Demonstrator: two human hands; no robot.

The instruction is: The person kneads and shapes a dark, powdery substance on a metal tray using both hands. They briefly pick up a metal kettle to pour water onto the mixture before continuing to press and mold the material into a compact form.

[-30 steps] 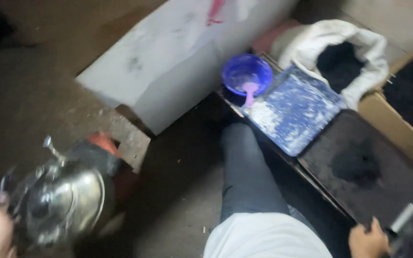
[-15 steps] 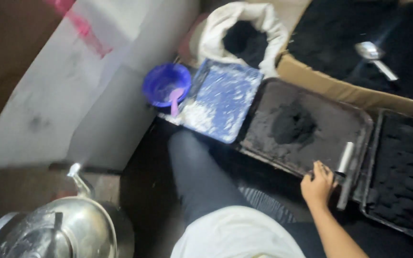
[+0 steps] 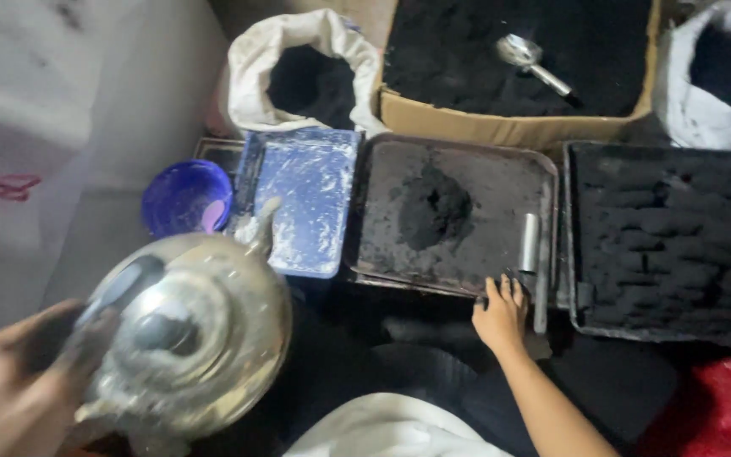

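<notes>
My left hand (image 3: 10,389) grips the dark handle of a shiny metal kettle (image 3: 188,330) at the lower left; its spout points up toward a blue board (image 3: 306,199) dusted with white powder. My right hand (image 3: 499,315) rests with its fingers spread on the near rim of a dark metal tray (image 3: 382,245) that holds a small heap of black powder (image 3: 433,207). A short metal tube (image 3: 530,243) lies on that tray just beyond my fingers.
A blue bowl (image 3: 186,197) sits left of the board. Behind are a white sack of black powder (image 3: 310,72), a cardboard box (image 3: 501,127) of black powder with a metal scoop (image 3: 530,61), another sack (image 3: 721,68). A black tray (image 3: 670,237) of dark lumps lies right.
The kettle has come up and rightward, closer to the blue board, with my left hand now visible on its handle. My right hand stays at the tray's near rim.
</notes>
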